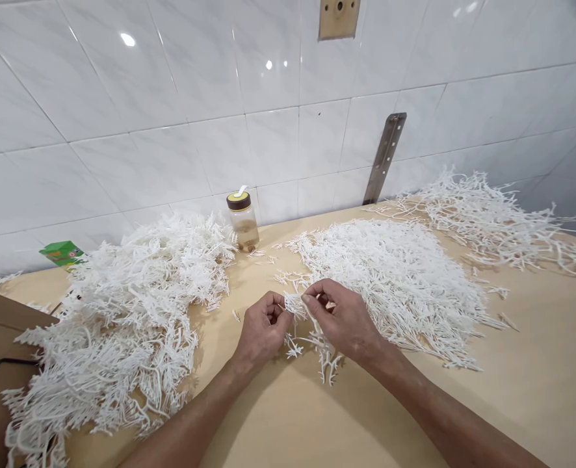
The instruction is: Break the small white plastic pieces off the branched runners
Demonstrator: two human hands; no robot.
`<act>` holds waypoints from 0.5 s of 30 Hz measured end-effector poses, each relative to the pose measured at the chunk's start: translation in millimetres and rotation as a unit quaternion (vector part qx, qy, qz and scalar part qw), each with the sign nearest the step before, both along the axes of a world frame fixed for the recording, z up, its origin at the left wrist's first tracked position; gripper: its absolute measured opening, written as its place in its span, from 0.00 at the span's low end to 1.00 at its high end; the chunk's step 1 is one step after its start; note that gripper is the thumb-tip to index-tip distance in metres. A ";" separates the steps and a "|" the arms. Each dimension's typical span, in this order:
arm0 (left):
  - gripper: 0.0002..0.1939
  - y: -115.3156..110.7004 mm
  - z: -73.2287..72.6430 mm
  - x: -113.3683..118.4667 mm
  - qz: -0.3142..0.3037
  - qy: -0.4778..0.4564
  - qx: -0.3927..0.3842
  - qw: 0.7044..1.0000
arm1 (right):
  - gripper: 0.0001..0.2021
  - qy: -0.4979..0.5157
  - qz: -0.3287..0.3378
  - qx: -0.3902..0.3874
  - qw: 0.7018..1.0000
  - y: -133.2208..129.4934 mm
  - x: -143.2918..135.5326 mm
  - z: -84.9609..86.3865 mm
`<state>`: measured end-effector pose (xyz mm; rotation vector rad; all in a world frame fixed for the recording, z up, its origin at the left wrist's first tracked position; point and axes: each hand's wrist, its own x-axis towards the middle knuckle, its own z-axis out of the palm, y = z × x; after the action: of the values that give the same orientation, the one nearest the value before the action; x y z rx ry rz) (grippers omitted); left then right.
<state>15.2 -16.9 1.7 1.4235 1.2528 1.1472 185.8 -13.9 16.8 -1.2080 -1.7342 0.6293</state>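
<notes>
Small white branched pieces [295,304] are pinched between my two hands, near the middle of the table. My left hand [264,328] grips their left side with thumb and fingers pressed together. On the right side, my right hand [342,318] pinches them between thumb and forefinger. More white branched strands [327,361] hang or lie below my right hand; whether it holds them too I cannot tell. A flat pile of white pieces [395,279] lies just beyond my right hand, and a taller tangled heap [132,318] is to the left.
A jar with a yellow and dark lid [245,221] stands near the tiled wall. At the back right lies a third white pile [493,218]. A metal strip [385,158] leans at the wall. A green packet [62,253] and a brown box [5,364] are at the left.
</notes>
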 end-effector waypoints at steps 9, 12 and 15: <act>0.08 -3.0 3.9 0.8 0.009 0.095 0.006 0.995 | 0.08 -0.053 0.071 -0.039 0.995 -3.2 -4.1 -3.4; 0.07 -2.2 3.6 -0.2 0.017 0.112 0.006 0.994 | 0.07 -0.058 0.075 -0.016 0.995 -3.2 -4.4 -5.2; 0.06 -2.2 3.0 -0.6 0.021 0.127 0.011 0.992 | 0.05 -0.059 0.082 0.010 0.995 -3.5 -5.1 -6.8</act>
<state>14.7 -19.1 4.7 1.6050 1.4544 1.0337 180.7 -17.4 10.0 -1.1165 -1.9483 0.6463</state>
